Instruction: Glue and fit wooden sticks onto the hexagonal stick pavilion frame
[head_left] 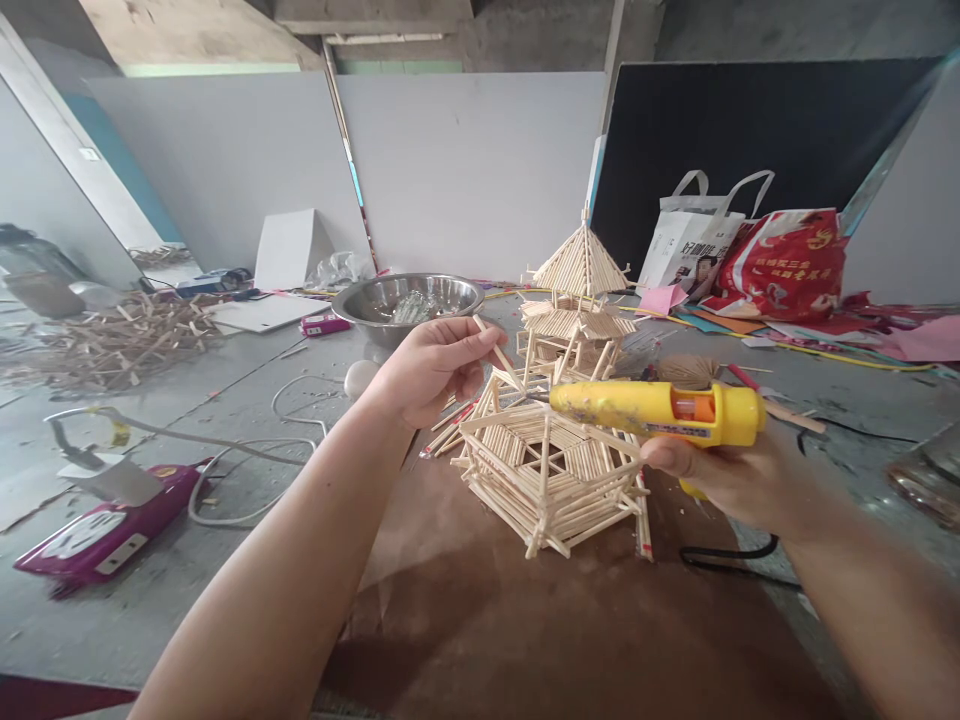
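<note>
My left hand (pixel 431 368) pinches a thin wooden stick (pixel 501 360) that slants down to the right, its lower end near the glue gun's tip. My right hand (pixel 731 478) grips a yellow glue gun (pixel 660 410) that points left, its nozzle close to the stick. Just below both sits a hexagonal roof frame of sticks (pixel 551 470) on a brown board (pixel 525 620). Behind it stands a finished stick pagoda (pixel 576 300).
A steel bowl (pixel 409 300) stands behind my left hand. A purple device (pixel 105 530) with white cables lies at the left. Loose sticks (pixel 120 335) are heaped at the far left. A white bag (pixel 694 240) and a red bag (pixel 787 262) lean at the back right.
</note>
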